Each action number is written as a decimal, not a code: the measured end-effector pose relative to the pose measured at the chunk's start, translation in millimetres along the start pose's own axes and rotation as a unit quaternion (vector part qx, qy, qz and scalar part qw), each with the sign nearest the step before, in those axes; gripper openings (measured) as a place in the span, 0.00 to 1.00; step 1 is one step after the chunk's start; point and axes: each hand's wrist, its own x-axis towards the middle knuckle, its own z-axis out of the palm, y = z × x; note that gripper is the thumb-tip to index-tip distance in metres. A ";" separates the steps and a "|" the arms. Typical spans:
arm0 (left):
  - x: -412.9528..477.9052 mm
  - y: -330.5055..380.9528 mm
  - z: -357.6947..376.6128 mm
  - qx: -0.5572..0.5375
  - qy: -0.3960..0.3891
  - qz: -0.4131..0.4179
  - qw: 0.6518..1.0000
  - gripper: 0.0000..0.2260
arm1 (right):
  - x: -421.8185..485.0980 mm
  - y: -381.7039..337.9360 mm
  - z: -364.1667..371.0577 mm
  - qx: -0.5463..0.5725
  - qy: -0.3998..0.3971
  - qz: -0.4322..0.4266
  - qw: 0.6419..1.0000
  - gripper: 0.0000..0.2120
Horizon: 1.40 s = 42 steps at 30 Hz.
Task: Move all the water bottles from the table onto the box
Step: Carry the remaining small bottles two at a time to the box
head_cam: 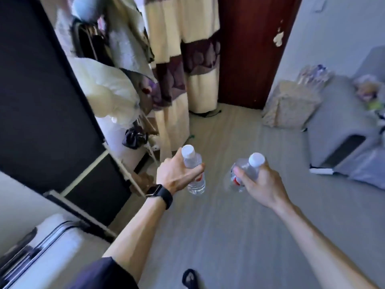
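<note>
My left hand [177,174], with a dark watch on the wrist, is closed around a clear water bottle [193,170] with a white cap and a red label, held upright over the floor. My right hand [260,182] grips a second clear water bottle [245,172] of the same kind, tilted a little to the left. Both bottles hang in mid-air in front of me, about a hand's width apart. A cloth-covered box shape [291,103] stands by the far wall at the right. No table top shows in this view.
A dark wardrobe panel [41,90] runs along the left, with hanging clothes and curtains [181,59] behind it. A white suitcase [41,253] lies at the lower left. A grey covered piece of furniture [341,130] stands at the right. A red-brown door [250,49] is ahead. Grey floor [218,226] lies between.
</note>
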 end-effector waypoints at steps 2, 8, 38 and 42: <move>48.1 33.5 1.5 -0.007 -0.002 0.039 0.999 0.23 | 38.6 -0.4 -26.5 -0.019 0.034 0.001 0.999 0.39; 168.8 131.1 1.2 -0.037 -0.011 0.123 0.992 0.21 | 152.9 1.1 -94.2 -0.076 0.096 0.015 0.992 0.34; 656.5 585.8 236.0 0.013 -0.080 0.268 0.960 0.22 | 680.7 281.2 -373.1 -0.077 0.172 0.082 0.979 0.39; 722.4 614.7 273.3 0.030 -0.081 0.267 0.960 0.23 | 752.7 312.7 -387.4 -0.060 0.139 0.102 0.983 0.39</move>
